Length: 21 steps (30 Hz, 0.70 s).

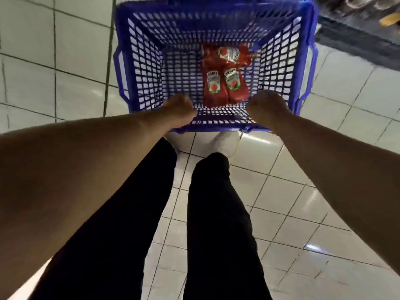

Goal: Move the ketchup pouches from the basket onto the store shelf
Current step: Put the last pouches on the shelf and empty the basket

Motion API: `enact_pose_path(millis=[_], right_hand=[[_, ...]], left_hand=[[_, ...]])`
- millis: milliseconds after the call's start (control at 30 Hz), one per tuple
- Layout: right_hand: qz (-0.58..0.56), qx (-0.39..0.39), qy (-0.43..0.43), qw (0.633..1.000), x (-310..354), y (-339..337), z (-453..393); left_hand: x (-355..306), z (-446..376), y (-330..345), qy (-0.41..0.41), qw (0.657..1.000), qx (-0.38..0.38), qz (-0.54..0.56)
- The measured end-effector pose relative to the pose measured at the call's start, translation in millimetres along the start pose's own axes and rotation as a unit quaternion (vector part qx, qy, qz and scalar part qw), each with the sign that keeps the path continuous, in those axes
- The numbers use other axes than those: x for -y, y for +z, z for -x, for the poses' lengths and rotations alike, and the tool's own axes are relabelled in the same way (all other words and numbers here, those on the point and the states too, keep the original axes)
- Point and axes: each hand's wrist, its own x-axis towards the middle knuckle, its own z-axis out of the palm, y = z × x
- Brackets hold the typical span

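Hands on the near rim, I carry the blue basket [138, 68] over white tile: my left hand [178, 110], at centre left of the frame, curls round the rim, and my right hand [267, 109], at centre right, grips it the same way. No pouch is out yet, so this looks like the approach. Next I judge I must set the basket down and free a hand. Red ketchup pouches [225, 76], glossy with green-and-white labels, lie heaped on the basket floor, centre frame; a dark shelf [357, 40] blurs at upper right.
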Motion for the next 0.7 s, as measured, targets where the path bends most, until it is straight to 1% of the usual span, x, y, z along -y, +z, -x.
enact_pose_path(millis=[67, 133, 233, 300, 333, 500, 533, 567, 600, 667, 700], right_hand=[[0.014, 0.000, 0.002, 1.000, -6.2, 18.6, -47.5], [0.021, -0.024, -0.004, 0.999, -10.9, 39.8, -93.4], [-0.032, -0.078, 0.038, 0.996, -20.3, 70.0, -156.4], [-0.055, -0.085, 0.085, 0.991, -26.4, 86.7, -188.7], [-0.061, -0.088, 0.094, 0.990, -28.1, 93.6, -200.8], [-0.073, -0.110, 0.088, 0.987, -34.8, 108.9, -232.4], [-0.086, -0.101, 0.090, 0.987, -34.3, 105.6, -234.9], [-0.099, -0.077, 0.090, 0.988, -33.6, 101.5, -236.2], [-0.113, -0.036, 0.090, 0.989, -32.7, 96.3, -235.5], [-0.159, 0.035, 0.093, 0.982, -32.9, 86.4, -228.1], [-0.198, 0.054, 0.104, 0.973, -32.2, 82.3, -220.9]], left_hand=[[7.6, -52.7, 15.3, -0.018, 1.000, -0.017, 0.003], [11.5, -100.3, 34.1, -0.046, 0.998, -0.002, 0.032], [9.0, -158.1, 70.9, -0.079, 0.990, 0.015, 0.116], [0.3, -189.5, 97.4, -0.079, 0.987, -0.027, 0.136], [-8.1, -200.9, 107.6, -0.083, 0.984, -0.048, 0.153], [-35.9, -228.4, 133.4, -0.134, 0.958, -0.116, 0.224], [-34.4, -230.6, 133.0, -0.136, 0.952, -0.127, 0.245], [-30.3, -231.4, 130.1, -0.129, 0.948, -0.122, 0.263], [-24.7, -229.4, 125.0, -0.118, 0.950, -0.100, 0.273], [-11.8, -223.5, 109.9, -0.093, 0.953, -0.021, 0.286], [-7.5, -216.7, 99.6, -0.092, 0.951, 0.023, 0.296]])
